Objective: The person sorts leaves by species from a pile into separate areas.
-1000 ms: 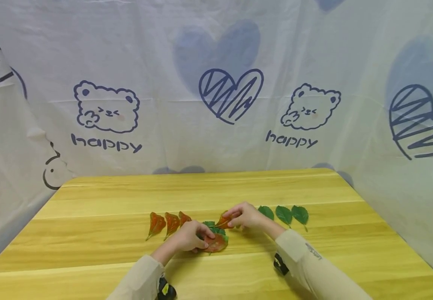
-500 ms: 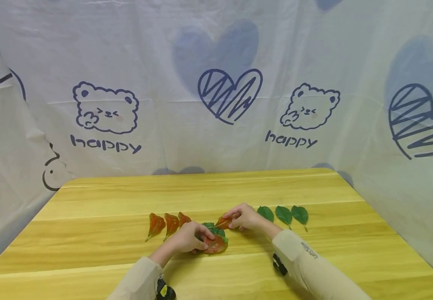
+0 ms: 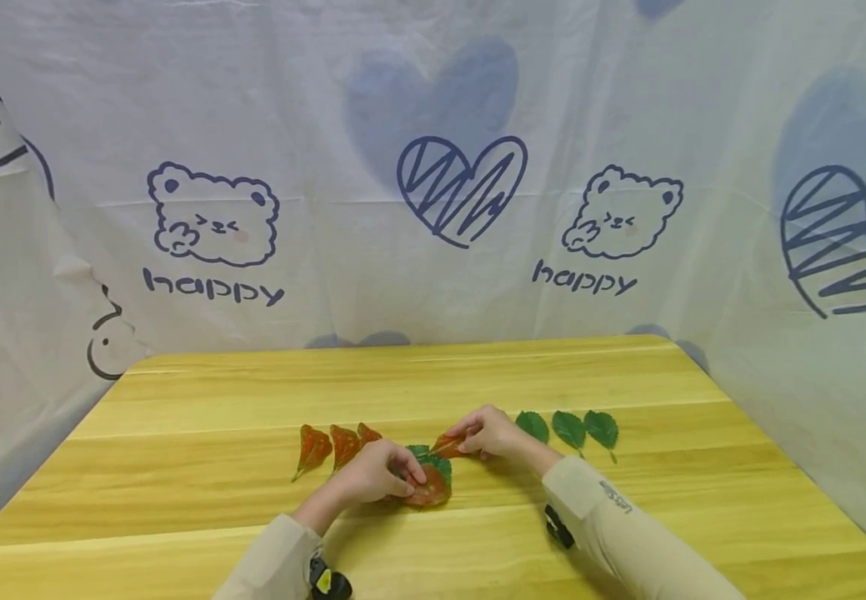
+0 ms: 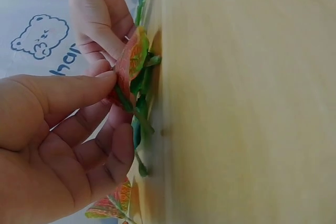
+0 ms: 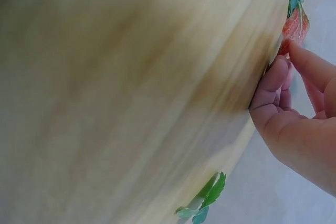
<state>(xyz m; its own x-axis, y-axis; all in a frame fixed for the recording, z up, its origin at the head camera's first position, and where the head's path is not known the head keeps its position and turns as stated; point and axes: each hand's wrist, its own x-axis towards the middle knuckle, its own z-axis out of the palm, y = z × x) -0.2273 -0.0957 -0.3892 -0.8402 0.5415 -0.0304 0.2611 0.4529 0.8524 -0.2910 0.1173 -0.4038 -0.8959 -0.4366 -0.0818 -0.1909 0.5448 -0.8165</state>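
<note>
We see the left hand pinching a larger red leaf between thumb and fingers, the blade held tilted over some green leaves lying between it and the desk; whether it touches them we cannot tell. The right hand pinches a smaller red leaf by its broad end, the stem pointing toward the left hand.

Beyond the left hand's outer side we find a row of red leaves, the nearest partly hidden by that hand; past the right hand's outer side lie three separate green leaves.

We judge all of these nearly weightless, thin and bendy, with a smooth face that could slip under a loose pinch. The blades look easy to crease or tear, so we would use fingertips only, lightly. On a leaf lying flat, we think the stem or the base of the midrib gives the surest hold, being stiffer than the toothed or curled edge.
</note>
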